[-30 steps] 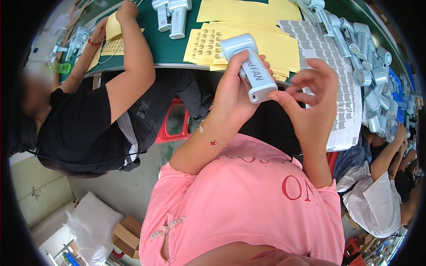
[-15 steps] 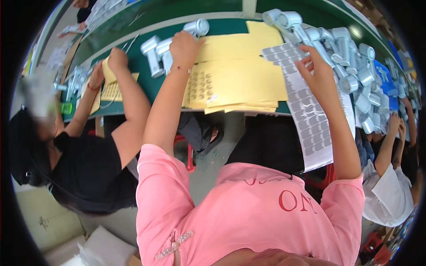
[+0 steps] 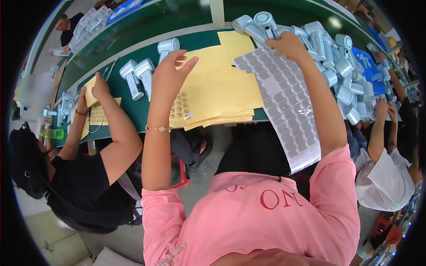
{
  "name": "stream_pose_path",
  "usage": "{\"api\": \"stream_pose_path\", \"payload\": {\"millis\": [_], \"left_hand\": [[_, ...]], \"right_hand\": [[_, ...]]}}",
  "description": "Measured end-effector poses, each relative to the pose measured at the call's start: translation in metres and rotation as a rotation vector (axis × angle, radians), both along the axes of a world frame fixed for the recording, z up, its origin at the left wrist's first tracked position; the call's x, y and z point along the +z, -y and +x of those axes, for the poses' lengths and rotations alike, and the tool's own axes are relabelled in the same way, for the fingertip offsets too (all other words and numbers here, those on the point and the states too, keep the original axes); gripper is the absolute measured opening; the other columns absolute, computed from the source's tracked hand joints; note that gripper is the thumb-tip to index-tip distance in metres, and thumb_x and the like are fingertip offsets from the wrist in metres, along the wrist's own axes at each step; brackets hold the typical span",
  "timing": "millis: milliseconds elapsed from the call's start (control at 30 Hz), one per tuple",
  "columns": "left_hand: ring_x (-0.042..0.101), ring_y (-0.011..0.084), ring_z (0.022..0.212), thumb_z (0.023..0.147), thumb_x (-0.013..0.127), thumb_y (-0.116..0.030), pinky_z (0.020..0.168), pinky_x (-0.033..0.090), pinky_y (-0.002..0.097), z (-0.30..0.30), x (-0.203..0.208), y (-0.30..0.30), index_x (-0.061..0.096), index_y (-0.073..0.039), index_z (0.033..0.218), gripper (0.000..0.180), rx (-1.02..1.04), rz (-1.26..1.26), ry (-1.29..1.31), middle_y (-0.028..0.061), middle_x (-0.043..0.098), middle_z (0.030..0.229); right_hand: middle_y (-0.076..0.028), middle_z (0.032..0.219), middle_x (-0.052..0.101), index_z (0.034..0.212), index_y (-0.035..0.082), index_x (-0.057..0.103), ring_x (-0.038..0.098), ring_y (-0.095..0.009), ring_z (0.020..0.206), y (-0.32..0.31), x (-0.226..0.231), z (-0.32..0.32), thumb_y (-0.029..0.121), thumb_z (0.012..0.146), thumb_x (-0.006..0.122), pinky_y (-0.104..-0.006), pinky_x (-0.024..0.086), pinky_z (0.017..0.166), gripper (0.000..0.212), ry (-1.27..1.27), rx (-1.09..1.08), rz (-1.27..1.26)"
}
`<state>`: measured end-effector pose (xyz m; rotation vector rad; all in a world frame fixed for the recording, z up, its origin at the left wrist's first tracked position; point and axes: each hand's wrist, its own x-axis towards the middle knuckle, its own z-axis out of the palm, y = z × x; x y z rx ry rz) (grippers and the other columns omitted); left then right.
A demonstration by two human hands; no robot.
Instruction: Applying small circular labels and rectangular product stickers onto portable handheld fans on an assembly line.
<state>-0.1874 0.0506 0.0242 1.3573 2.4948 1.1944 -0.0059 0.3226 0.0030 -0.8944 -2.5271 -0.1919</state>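
Note:
My left hand (image 3: 171, 73) is open above the left part of a stack of yellow sheets (image 3: 222, 84), thumb and fingers apart with nothing between them. Just beyond its fingertips lies a pale blue handheld fan (image 3: 168, 45), and two more fans (image 3: 143, 70) rest to its left. Over at the far end of the grey label sheet (image 3: 284, 95), my right hand (image 3: 288, 45) has its fingers closed on the handle of another pale blue fan (image 3: 265, 20). That label sheet hangs over the table's near edge.
A large heap of pale blue fans (image 3: 344, 66) covers the right of the green table, beside a blue tray (image 3: 366, 64). On the left a co-worker in black (image 3: 84, 177) handles yellow sheets. Another person in white (image 3: 384, 181) works at right.
My left hand has let go of the fan at the far left of the yellow sheets and drawn back. My right hand has moved from above the label sheet to a fan beyond it.

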Motion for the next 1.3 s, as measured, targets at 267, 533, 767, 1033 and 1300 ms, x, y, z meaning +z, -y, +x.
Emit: {"api": "stream_pose_path", "payload": {"millis": [267,533,767,1033,1300], "left_hand": [[0.056,0.0206,0.1,0.085,0.056,-0.045,0.087,0.045,0.0361,0.071,-0.034,-0.015,0.052,-0.001,0.116,0.054,-0.477,0.335,1.252,0.0112,0.059,0.108],[0.055,0.0201,0.099,0.092,0.043,-0.045,0.082,0.046,0.034,0.108,-0.041,0.019,0.047,-0.004,0.114,0.047,-0.5,0.764,1.673,0.0167,0.054,0.116],[0.053,0.0232,0.103,0.091,0.039,-0.049,0.086,0.044,0.0357,0.106,-0.053,0.062,0.043,-0.001,0.119,0.055,-0.404,0.918,1.581,0.0176,0.052,0.118],[0.054,0.0167,0.07,0.093,0.032,-0.051,0.057,0.046,0.0284,0.054,-0.082,0.149,0.047,0.004,0.109,0.059,-0.143,1.185,1.336,0.008,0.051,0.078],[0.059,0.0135,0.076,0.092,0.04,-0.047,0.067,0.047,0.0255,0.032,-0.071,0.123,0.052,0.002,0.109,0.053,0.129,0.525,0.677,0.0125,0.065,0.093]], "right_hand": [[0.001,0.057,0.048,0.086,0.0,0.058,0.03,-0.004,0.036,0.103,0.053,0.036,0.039,0.079,0.063,-0.0194,0.021,0.029,0.04,-0.377,0.268,-1.651],[-0.002,0.065,0.051,0.089,0.001,0.056,0.039,-0.006,0.047,0.179,0.035,0.034,0.033,0.087,0.051,-0.019,0.026,0.033,0.033,-0.219,0.492,-2.027],[-0.005,0.068,0.055,0.089,0.001,0.055,0.042,-0.008,0.048,0.2,0.0,0.009,0.034,0.09,0.047,-0.02,0.031,0.035,0.034,-0.137,0.603,-2.142],[-0.004,0.076,0.059,0.088,-0.001,0.061,0.055,-0.01,0.06,0.19,-0.026,-0.035,0.009,0.081,0.061,-0.022,0.045,0.058,0.013,-0.186,0.728,-0.91],[-0.013,0.086,0.057,0.088,0.0,0.064,0.058,-0.028,0.078,0.218,-0.045,-0.047,0.011,0.076,0.064,-0.0336,0.046,0.069,0.016,-0.093,0.762,-0.73]]}}
